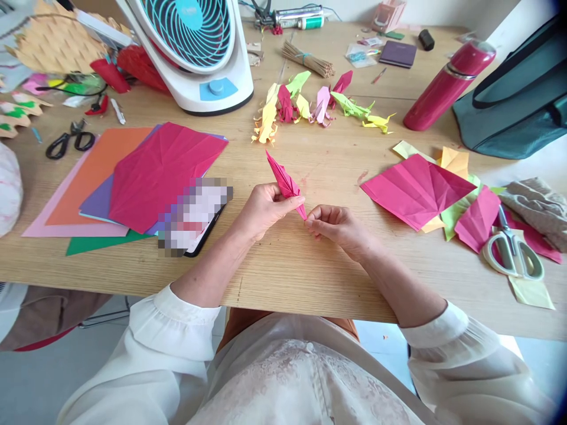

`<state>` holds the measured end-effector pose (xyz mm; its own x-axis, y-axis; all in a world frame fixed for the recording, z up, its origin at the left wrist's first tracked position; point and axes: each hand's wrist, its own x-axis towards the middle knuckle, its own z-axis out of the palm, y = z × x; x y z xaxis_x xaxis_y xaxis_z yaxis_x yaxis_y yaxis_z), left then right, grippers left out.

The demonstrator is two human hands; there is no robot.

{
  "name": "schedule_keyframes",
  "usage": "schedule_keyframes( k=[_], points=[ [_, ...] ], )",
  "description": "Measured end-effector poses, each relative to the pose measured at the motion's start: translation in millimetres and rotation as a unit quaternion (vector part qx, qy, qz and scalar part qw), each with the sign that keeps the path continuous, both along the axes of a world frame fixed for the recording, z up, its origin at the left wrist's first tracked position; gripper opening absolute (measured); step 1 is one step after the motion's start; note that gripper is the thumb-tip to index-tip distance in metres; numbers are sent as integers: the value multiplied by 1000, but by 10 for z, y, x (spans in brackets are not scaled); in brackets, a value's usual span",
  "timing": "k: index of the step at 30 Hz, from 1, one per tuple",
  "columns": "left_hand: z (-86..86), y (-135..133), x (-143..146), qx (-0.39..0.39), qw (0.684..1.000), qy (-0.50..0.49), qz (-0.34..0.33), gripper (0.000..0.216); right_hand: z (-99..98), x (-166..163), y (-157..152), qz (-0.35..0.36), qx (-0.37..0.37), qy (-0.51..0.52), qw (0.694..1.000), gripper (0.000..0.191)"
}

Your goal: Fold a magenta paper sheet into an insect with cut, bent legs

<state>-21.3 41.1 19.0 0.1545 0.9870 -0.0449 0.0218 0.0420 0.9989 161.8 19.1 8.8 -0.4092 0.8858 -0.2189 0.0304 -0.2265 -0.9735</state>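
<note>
Over the middle of the table, my left hand (266, 206) pinches a narrow, pointed piece of folded pink origami paper (287, 182) between thumb and fingers. One long tip of the paper slants up and away to the left; the other points down toward me. At that lower tip, my right hand (330, 224) has its thumb and forefinger pressed together on the paper's end. The remaining right fingers are curled in. Beyond my hands stand several folded paper figures (319, 106) in yellow, pink, lilac and green.
On the left lie coloured sheets (168, 171), a phone (201, 227) and black scissors (71, 140). A fan (217, 88) stands behind them. To the right are creased pink paper (416, 189), paper scraps, light-handled scissors (514, 251), a red flask (447, 88) and a dark bag (514, 112).
</note>
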Motion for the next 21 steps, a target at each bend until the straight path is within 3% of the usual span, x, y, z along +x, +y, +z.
schedule_keyframes(
  k=[14,21],
  points=[
    [-35,-9,-36,116,986,119,-32,21,13,-21,-1,-9,-2,-7,1000,46],
    [-4,-2,-52,145,982,118,-20,20,13,-11,-11,-22,-5,-11,1000,50]
  ],
)
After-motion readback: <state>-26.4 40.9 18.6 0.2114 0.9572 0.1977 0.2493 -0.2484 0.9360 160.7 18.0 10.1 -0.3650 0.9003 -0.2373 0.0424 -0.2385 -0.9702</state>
